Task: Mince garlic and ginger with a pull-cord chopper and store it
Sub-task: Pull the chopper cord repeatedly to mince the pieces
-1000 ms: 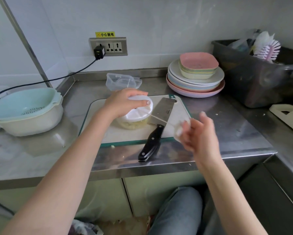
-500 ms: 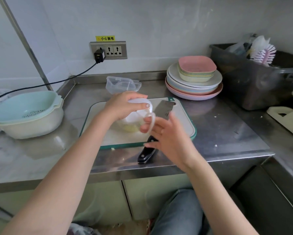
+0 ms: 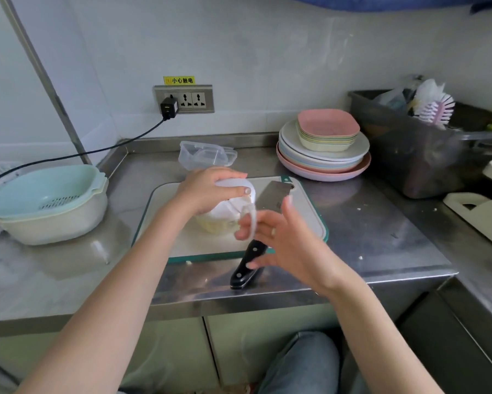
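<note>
Two hands, left hand gripping chopper

Both forearms bare, no sleeves in view. Left hand: short nails, thumbnail visible, no ring or watch seen. Right hand: thin pale ring band on one finger, wrist bare, no watch or bracelet. Fingers of right hand slightly motion-blurred. Leg at bottom of frame in blue-grey denim jeans, fabric plain, no visible seam detail. Footwear not discernible
</note>
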Action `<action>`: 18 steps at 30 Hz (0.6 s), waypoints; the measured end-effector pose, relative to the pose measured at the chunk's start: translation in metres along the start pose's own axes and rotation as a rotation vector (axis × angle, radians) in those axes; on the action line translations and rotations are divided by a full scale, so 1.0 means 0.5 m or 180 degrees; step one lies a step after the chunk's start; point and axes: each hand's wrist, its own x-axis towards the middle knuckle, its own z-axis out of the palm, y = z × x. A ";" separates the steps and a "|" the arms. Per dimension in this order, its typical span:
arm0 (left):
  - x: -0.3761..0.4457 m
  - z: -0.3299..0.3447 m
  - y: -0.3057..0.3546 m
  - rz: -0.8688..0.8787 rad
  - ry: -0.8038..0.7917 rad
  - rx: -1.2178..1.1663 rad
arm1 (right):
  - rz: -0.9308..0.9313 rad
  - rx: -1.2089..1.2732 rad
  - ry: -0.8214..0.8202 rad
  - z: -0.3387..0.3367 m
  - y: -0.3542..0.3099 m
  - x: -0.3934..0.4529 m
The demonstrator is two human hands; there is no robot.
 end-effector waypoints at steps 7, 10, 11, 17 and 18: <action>0.001 0.000 0.009 -0.0038 0.0020 -0.0036 | -0.0211 0.0657 0.1377 -0.101 0.023 -0.073; 0.000 0.004 0.009 -0.0013 -0.0005 -0.0039 | 0.0051 0.0304 0.0360 -0.024 0.001 -0.015; -0.001 0.004 0.010 -0.0005 0.0005 -0.0009 | 0.0072 0.0150 0.0200 -0.007 -0.005 -0.004; -0.009 -0.001 0.015 0.0022 -0.0058 -0.0019 | -0.0402 0.0831 0.2026 -0.095 0.018 -0.082; -0.009 0.000 0.013 0.0033 -0.0055 -0.0017 | -0.0439 0.0879 0.2226 -0.108 0.022 -0.089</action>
